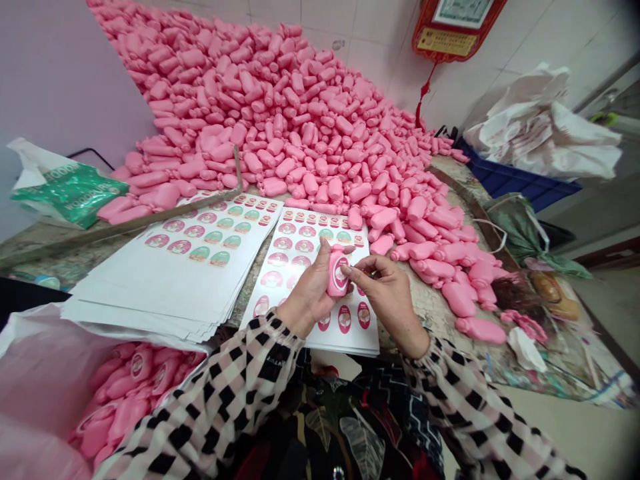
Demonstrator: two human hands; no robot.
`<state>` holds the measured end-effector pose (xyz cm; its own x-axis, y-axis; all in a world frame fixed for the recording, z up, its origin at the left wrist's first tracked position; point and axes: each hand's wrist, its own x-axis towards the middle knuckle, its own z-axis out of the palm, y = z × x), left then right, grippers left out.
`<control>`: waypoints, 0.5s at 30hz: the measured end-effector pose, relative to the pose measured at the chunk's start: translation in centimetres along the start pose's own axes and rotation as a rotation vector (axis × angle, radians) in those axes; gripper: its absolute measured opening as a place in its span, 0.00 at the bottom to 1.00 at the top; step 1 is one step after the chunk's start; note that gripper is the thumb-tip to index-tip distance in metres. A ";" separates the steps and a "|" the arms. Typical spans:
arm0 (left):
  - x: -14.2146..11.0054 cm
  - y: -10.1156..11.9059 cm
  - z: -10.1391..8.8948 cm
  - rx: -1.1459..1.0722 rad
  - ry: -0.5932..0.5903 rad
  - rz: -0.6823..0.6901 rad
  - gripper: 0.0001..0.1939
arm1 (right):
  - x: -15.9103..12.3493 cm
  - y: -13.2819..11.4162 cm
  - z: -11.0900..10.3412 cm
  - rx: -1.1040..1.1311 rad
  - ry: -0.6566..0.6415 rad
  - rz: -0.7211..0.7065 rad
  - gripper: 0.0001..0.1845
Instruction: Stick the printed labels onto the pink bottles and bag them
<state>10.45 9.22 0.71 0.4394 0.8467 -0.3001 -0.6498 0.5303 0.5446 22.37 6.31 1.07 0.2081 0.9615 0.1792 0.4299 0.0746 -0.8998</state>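
My left hand (307, 293) is wrapped round a small pink bottle (337, 275), holding it upright above a sticker sheet (300, 257). My right hand (383, 293) pinches at the bottle's front, where a round label sits under the fingertips. The sheet below carries rows of oval pink and green stickers, with some spots peeled bare. Both sleeves are black-and-white checked.
A huge heap of unlabelled pink bottles (300, 113) covers the table's back and right. A stack of sticker sheets (175, 273) lies at left under a metal bar (120, 223). A bag of labelled bottles (125, 393) sits at lower left. White bags over a blue crate (515, 180) stand right.
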 end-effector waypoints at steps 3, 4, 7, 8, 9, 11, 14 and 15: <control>0.1 -0.1 -0.1 0.010 -0.007 0.004 0.32 | 0.0 0.0 0.0 -0.002 0.006 -0.003 0.15; 0.1 -0.1 -0.1 0.016 -0.010 0.005 0.32 | 0.0 -0.1 -0.1 0.000 0.009 -0.004 0.15; 0.2 -0.1 -0.2 0.028 -0.014 0.004 0.33 | 0.0 -0.1 -0.1 0.006 0.007 -0.007 0.14; 0.2 -0.1 -0.3 0.031 -0.017 0.003 0.33 | 0.0 -0.1 0.0 0.009 0.005 -0.008 0.14; 0.3 -0.1 -0.3 0.033 -0.022 0.002 0.33 | -0.1 -0.1 0.0 0.012 0.008 -0.010 0.14; 0.4 -0.1 -0.4 0.033 -0.032 0.004 0.33 | -0.1 -0.1 0.1 0.017 0.031 -0.021 0.14; 0.6 -0.3 -0.5 0.016 -0.014 0.004 0.30 | -0.2 -0.3 0.1 0.018 0.098 -0.061 0.14; 0.7 -0.3 -0.5 0.006 0.003 -0.002 0.28 | -0.2 -0.4 0.1 0.022 0.122 -0.076 0.13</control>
<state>10.65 9.64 -0.04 0.4387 0.8458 -0.3034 -0.6453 0.5315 0.5487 22.07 6.08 1.37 0.2814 0.9139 0.2927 0.4291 0.1530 -0.8902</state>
